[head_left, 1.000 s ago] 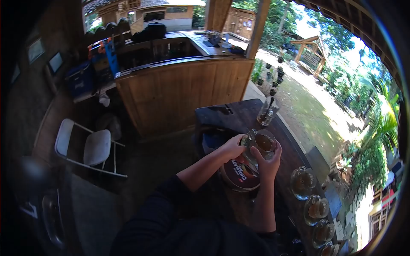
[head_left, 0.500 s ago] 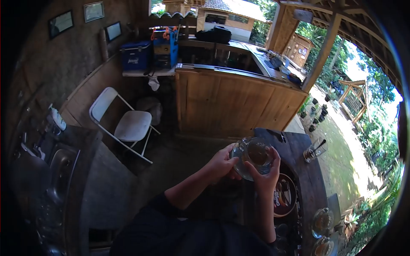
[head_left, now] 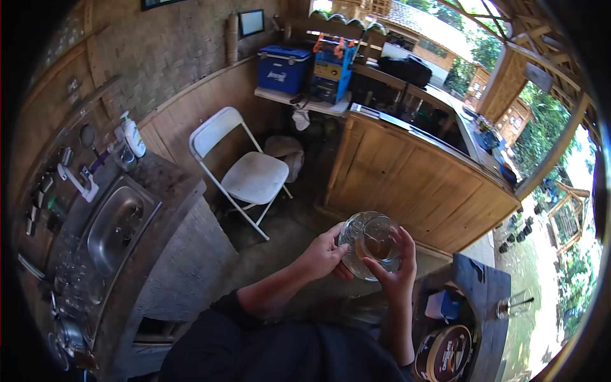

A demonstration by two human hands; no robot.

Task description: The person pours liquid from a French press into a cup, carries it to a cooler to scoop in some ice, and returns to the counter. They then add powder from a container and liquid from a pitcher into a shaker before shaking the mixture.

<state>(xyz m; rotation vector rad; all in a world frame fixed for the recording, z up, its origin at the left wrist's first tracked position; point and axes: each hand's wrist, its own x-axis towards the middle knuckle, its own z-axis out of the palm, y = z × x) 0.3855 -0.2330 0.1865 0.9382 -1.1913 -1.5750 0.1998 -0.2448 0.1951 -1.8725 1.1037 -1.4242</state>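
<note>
In front of my body a clear glass cup (head_left: 380, 237) with a little brownish liquid sits over a clear glass saucer (head_left: 356, 229). My left hand (head_left: 323, 253) grips the saucer's left edge, thumb on top and fingers partly underneath. From the right, my right hand (head_left: 396, 260) is wrapped round the cup, thumb at its near side. Whether the cup's base rests on the saucer is hard to tell from above.
To the left a counter holds a metal sink (head_left: 121, 223), a tap (head_left: 79, 181) and a pump bottle (head_left: 132, 137). A white folding chair (head_left: 254, 178) stands ahead, near a wooden counter (head_left: 407, 181). At right, a round tub (head_left: 445, 353) sits under a dark tabletop (head_left: 484, 299) bearing a glass (head_left: 503, 310).
My view has swung left, bringing the sink further into sight. Both hands still hold the cup and saucer, which look slightly lower in the view.
</note>
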